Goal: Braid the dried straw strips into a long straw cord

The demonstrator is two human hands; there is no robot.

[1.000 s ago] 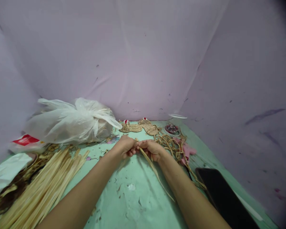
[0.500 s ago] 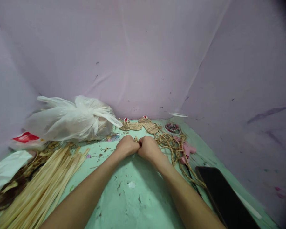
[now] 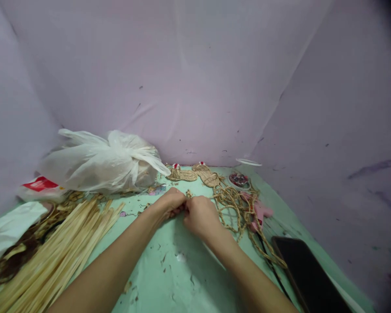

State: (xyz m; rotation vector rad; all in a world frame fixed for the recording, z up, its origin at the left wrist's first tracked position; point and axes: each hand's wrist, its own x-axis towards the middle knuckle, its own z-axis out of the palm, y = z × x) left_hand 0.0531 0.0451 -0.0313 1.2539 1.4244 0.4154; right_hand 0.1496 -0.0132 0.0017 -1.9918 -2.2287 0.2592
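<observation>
My left hand (image 3: 171,203) and my right hand (image 3: 202,217) meet over the middle of the green table, both closed, fingertips pinched together. A small tan piece of plant fibre (image 3: 188,193) pokes up between them; the rest is hidden behind my fingers. Just beyond lie two flat woven straw slippers, the left slipper (image 3: 184,175) and the right slipper (image 3: 207,176), each with a red and white decoration. Beside my right hand is a loose tangle of twisted straw rope (image 3: 230,198).
A pink glue gun (image 3: 260,213) and a dish of beads (image 3: 239,179) sit to the right, with a black phone (image 3: 308,276) nearer. On the left are a knotted white plastic bag (image 3: 101,163), a bundle of pale straw strips (image 3: 55,256) and a white cloth (image 3: 14,230). Walls enclose the table.
The view has turned slightly left, so things appear shifted right. My left hand has tilted, showing its curled fingers, and my right hand sits a little lower.
</observation>
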